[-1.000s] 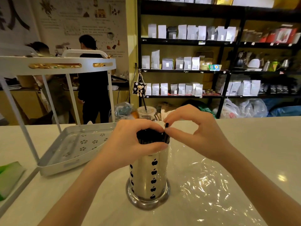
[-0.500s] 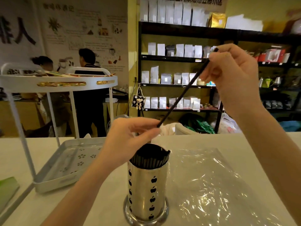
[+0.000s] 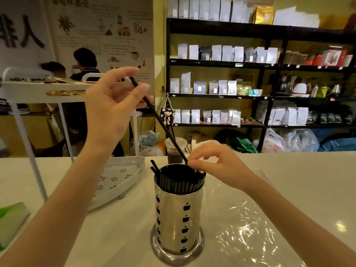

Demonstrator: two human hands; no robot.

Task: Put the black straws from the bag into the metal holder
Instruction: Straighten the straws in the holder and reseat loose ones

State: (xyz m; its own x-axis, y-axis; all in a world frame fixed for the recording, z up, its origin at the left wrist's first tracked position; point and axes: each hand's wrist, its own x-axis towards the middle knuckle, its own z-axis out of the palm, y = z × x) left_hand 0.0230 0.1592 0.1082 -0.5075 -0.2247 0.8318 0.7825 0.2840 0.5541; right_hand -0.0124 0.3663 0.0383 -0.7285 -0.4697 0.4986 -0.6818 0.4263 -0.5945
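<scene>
A shiny metal holder point(image 3: 179, 218) with black apple cut-outs stands on the counter in front of me, packed with black straws point(image 3: 179, 181). One black straw point(image 3: 163, 126) slants from upper left down to the holder's far rim. My left hand point(image 3: 113, 105), raised above and left of the holder, pinches the straw's upper end between thumb and fingers. My right hand point(image 3: 217, 166) is at the holder's right rim, fingertips pinching the straw's lower end. The clear plastic bag point(image 3: 242, 228) lies flat on the counter to the right of the holder, under my right forearm.
A white two-tier rack stands at the left, its lower perforated tray point(image 3: 119, 176) close to the holder. A green item point(image 3: 9, 218) lies at the left edge. A lidded drink cup point(image 3: 174, 149) sits just behind the holder. Two people and stocked shelves are beyond the counter.
The hands swapped ends of the straw: my right hand dropped from high up to the holder's rim, and my left hand rose to grip the top. The straw now leans left.
</scene>
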